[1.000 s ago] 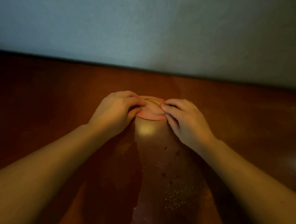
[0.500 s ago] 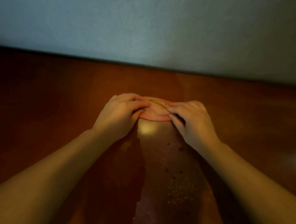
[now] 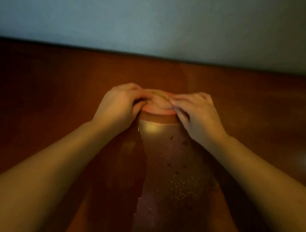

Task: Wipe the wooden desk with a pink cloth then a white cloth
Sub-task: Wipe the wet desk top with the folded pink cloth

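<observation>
Fingers (image 3: 140, 95) of the left hand (image 3: 118, 105) curl over the left edge of the pink cloth (image 3: 158, 106) and grip it. The right hand (image 3: 199, 115) grips the right edge the same way. The bunched cloth lies on the wooden desk (image 3: 59, 91) at the frame's centre. Pale specks (image 3: 181, 186) dot the desk at lower middle, between the forearms.

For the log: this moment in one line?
left hand: holds pink cloth | right hand: holds pink cloth | pink cloth: bunched on desk | specks: between forearms
</observation>
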`<control>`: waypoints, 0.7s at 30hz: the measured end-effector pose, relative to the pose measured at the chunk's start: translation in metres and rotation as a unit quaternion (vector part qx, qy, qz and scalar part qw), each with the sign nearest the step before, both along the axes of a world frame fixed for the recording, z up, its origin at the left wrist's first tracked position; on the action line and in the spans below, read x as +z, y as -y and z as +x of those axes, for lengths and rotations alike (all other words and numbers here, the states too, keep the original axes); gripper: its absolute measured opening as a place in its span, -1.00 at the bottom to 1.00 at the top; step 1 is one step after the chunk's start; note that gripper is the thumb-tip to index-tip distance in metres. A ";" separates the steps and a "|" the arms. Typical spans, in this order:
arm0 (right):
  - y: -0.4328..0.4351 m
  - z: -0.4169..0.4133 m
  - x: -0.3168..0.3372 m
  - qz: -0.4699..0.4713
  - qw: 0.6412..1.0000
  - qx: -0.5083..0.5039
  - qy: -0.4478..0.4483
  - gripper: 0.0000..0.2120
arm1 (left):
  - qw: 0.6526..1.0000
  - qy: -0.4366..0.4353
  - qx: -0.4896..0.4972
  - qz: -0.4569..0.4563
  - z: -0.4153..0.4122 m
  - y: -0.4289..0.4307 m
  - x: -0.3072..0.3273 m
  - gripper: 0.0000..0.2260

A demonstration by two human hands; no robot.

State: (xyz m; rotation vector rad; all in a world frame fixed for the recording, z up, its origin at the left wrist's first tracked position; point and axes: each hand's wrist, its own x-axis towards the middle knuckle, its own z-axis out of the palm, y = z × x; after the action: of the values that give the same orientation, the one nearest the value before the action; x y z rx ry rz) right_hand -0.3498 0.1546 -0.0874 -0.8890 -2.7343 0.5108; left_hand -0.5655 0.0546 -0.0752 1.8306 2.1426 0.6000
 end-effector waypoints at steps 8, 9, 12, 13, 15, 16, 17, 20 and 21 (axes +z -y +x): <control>0.013 -0.008 0.008 -0.023 0.998 -0.054 -0.004 -0.71 | 0.998 0.017 0.058 -0.023 0.017 0.008 0.006 -0.78; 0.024 -0.001 0.006 -0.019 0.999 -0.045 -0.009 -0.71 | 0.998 0.019 0.050 -0.021 0.020 0.021 0.004 -0.78; 0.032 0.009 -0.001 -0.004 1.000 -0.025 -0.011 -0.73 | 0.999 0.012 0.047 -0.006 0.022 0.033 -0.002 -0.79; 0.026 0.005 -0.001 -0.008 1.000 -0.025 -0.010 -0.73 | 0.999 0.006 0.047 0.000 0.020 0.026 -0.003 -0.80; 0.011 -0.005 0.000 -0.018 0.999 -0.039 0.000 -0.72 | 0.999 -0.011 0.049 0.004 0.015 0.009 -0.001 -0.80; 0.003 -0.010 0.002 -0.016 0.999 -0.049 0.000 -0.73 | 0.999 -0.015 0.052 0.000 0.013 0.000 0.000 -0.80; -0.003 -0.013 0.002 -0.008 0.998 -0.057 -0.001 -0.73 | 0.998 -0.015 0.054 -0.005 0.011 -0.006 0.001 -0.80; 0.004 -0.009 0.001 0.003 0.998 -0.067 -0.003 -0.74 | 0.998 0.009 0.053 -0.023 0.010 -0.007 0.006 -0.82; 0.015 -0.005 0.001 -0.003 0.998 -0.066 -0.008 -0.73 | 0.998 0.018 0.048 -0.027 0.010 0.002 0.007 -0.82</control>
State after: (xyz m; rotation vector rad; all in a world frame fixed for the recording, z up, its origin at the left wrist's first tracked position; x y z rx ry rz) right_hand -0.3550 0.1394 -0.0866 -1.0533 -2.6395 0.4989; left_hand -0.5556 0.0529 -0.0685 1.6842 2.2115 0.5850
